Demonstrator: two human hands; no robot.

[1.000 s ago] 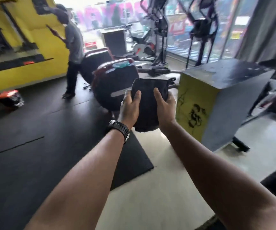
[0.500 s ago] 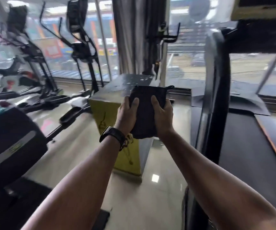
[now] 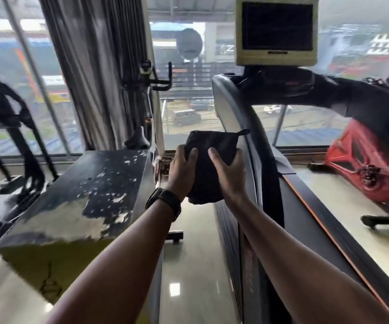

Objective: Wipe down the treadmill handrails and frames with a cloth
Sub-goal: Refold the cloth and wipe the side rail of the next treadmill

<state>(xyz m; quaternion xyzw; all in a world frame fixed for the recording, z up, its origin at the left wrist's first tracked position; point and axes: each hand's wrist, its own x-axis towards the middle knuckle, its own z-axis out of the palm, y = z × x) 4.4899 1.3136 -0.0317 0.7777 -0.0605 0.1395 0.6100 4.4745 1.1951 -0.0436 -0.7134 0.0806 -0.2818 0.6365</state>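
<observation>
A folded black cloth (image 3: 212,155) is held up in front of me at chest height by both hands. My left hand (image 3: 181,171), with a black watch on its wrist, grips the cloth's left side. My right hand (image 3: 229,170) grips its right side. Just right of the cloth rises the treadmill's dark curved upright (image 3: 256,146), which leads up to the handrail (image 3: 328,90) and a beige console screen (image 3: 276,29). The treadmill deck with an orange stripe (image 3: 310,206) runs along the right. The cloth is close to the upright; whether it touches it I cannot tell.
A yellow box with a worn black top (image 3: 79,199) stands close on my left. Dark exercise machines (image 3: 4,113) are at far left, a red machine (image 3: 366,164) at right. A grey curtain (image 3: 95,71) and big windows lie ahead. Glossy floor (image 3: 188,277) runs between box and treadmill.
My view has swung right, from the gym floor to the treadmill, which is now close in front. Both hands have kept hold of the cloth throughout.
</observation>
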